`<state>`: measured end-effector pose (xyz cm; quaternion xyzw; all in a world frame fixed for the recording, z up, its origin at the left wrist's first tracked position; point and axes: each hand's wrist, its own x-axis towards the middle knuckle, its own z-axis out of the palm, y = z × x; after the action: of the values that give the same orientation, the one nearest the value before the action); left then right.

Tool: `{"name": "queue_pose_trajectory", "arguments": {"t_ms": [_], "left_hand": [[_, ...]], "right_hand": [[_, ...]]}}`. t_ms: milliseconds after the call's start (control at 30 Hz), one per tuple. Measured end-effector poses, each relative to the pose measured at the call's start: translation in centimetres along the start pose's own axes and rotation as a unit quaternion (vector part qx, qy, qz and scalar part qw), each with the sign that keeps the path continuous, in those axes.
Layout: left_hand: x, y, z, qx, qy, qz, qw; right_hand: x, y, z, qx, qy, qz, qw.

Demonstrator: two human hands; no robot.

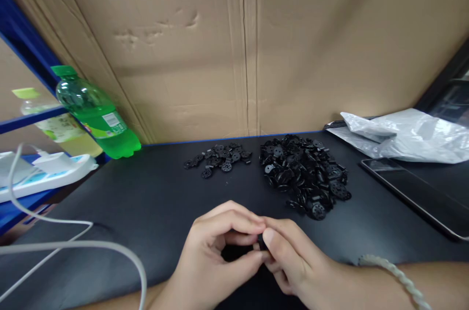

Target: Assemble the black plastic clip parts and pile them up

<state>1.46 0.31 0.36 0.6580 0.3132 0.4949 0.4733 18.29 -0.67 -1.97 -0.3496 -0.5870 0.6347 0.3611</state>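
Note:
My left hand (216, 256) and my right hand (293, 256) meet at the fingertips above the near part of the black table. Pinched between them is a small black plastic part (261, 241), mostly covered by the fingers, so its full shape cannot be made out. Beyond my right hand lies a large heap of black plastic parts (300, 168), several of them round discs with holes. A smaller, looser group of similar black parts (222, 153) is spread to the left of that heap.
Crumpled white plastic bags (410, 134) and a dark phone-like device (417, 192) lie at the right. A green soda bottle (98, 119) leans at the left, near a white power strip (69, 173). A white cable (110, 246) loops near my left forearm. Cardboard (183, 46) stands behind the table.

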Motion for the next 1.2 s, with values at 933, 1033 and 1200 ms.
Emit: {"name": "queue_pose_trajectory", "arguments": {"t_ms": [933, 1033, 1200], "left_hand": [[0.3, -0.2, -2.1, 0.317, -0.025, 0.158, 0.935], [0.7, -0.4, -2.0, 0.288, -0.045, 0.153, 0.944], [1.0, 0.1, -2.4, 0.278, -0.088, 0.160, 0.943]], "right_hand": [[2.9, -7.6, -11.1, -0.646, 0.195, -0.230, 0.701], [3.1, -7.6, -11.8, -0.648, 0.247, -0.217, 0.687], [1.7, -6.4, -8.7, -0.572, 0.210, -0.267, 0.746]]}}
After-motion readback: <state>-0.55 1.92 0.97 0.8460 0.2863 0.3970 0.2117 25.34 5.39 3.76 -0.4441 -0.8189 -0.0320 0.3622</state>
